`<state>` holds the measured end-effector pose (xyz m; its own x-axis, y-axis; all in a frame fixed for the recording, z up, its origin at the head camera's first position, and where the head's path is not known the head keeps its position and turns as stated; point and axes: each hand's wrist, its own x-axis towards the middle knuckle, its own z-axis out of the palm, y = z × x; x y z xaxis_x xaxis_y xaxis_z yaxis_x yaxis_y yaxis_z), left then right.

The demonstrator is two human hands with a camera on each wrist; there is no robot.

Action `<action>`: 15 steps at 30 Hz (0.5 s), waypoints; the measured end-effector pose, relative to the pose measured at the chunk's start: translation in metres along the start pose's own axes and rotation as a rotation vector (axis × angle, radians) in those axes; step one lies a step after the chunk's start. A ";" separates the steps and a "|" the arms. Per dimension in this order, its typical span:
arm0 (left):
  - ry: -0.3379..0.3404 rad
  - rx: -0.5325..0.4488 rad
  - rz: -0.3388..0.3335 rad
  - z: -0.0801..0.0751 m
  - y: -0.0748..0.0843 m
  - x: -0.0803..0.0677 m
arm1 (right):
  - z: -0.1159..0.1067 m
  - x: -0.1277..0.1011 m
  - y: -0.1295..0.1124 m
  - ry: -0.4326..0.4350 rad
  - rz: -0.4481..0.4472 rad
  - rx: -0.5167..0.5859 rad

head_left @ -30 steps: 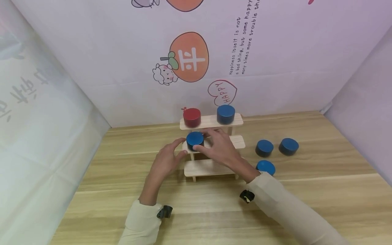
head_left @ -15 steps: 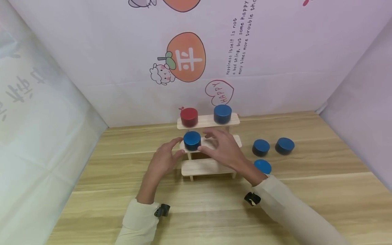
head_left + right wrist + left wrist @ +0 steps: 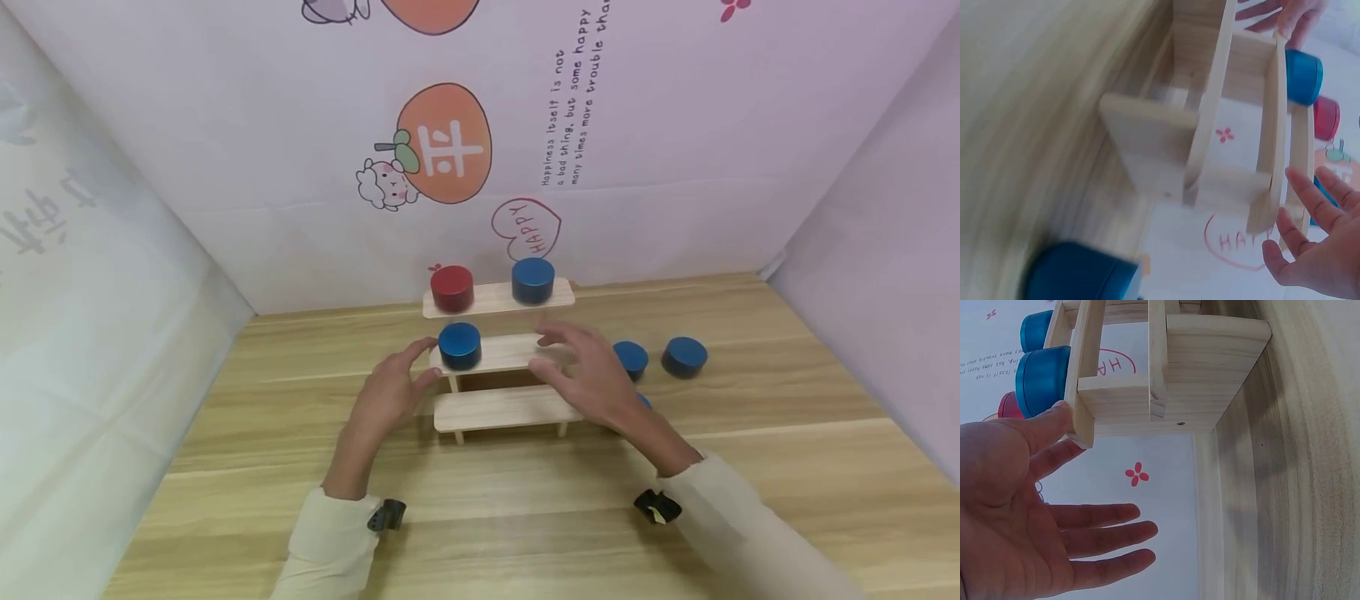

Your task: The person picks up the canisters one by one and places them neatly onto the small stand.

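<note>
— What has changed since a second ago?

— The right hand (image 3: 592, 375) has let go of the blue block (image 3: 460, 345) on the middle step and drawn back to the right. It now hovers over the right end of the wooden rack (image 3: 498, 410), fingers spread and loosely straight, holding nothing.

— And the left hand?

— The left hand (image 3: 390, 396) stays at the left end of the rack. Its fingers are relaxed and open. In the left wrist view the thumb (image 3: 1044, 428) touches the corner of the middle step, just below that blue block (image 3: 1041, 381).

— Where does the block sit now?

— On the left end of the middle step, upright, clear of both hands. Above it, on the top step, stand a red block (image 3: 452, 288) at the left and another blue block (image 3: 533, 280) at the right. The bottom step carries nothing.

— Anything else on the counter?

— The wooden counter (image 3: 787, 467) has two blue blocks to the right of the rack: one (image 3: 630, 359) partly behind the right hand, one (image 3: 684, 357) farther right. A sliver of a third blue block (image 3: 643, 401) shows just behind the right hand. A printed sheet (image 3: 442, 142) with an orange fruit and a heart reading HAPPY hangs behind.
</note>
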<state>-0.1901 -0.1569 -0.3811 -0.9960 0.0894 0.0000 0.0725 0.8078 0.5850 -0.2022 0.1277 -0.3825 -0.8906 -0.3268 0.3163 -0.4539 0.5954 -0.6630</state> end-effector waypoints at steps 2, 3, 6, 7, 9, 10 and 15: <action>-0.003 0.002 -0.004 0.000 0.000 0.000 | -0.004 -0.004 0.005 0.009 0.012 -0.003; -0.004 0.003 -0.004 0.000 0.000 0.000 | -0.006 -0.006 0.008 0.013 0.018 -0.009; -0.007 0.005 -0.005 0.000 0.000 0.000 | -0.012 -0.011 0.015 0.024 0.024 -0.016; -0.007 0.006 -0.006 0.000 0.001 0.000 | -0.014 -0.013 0.017 0.026 0.024 -0.016; -0.007 0.006 -0.007 0.000 0.001 0.000 | -0.018 -0.018 0.020 0.029 0.022 -0.013; -0.006 0.006 -0.006 0.000 0.001 0.000 | -0.020 -0.020 0.022 0.027 0.022 -0.010; -0.009 0.007 -0.010 0.000 0.001 0.000 | -0.030 -0.030 0.033 0.012 0.043 -0.022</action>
<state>-0.1897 -0.1560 -0.3809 -0.9961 0.0868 -0.0132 0.0631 0.8127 0.5792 -0.1911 0.1793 -0.3941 -0.9097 -0.2913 0.2961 -0.4153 0.6249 -0.6611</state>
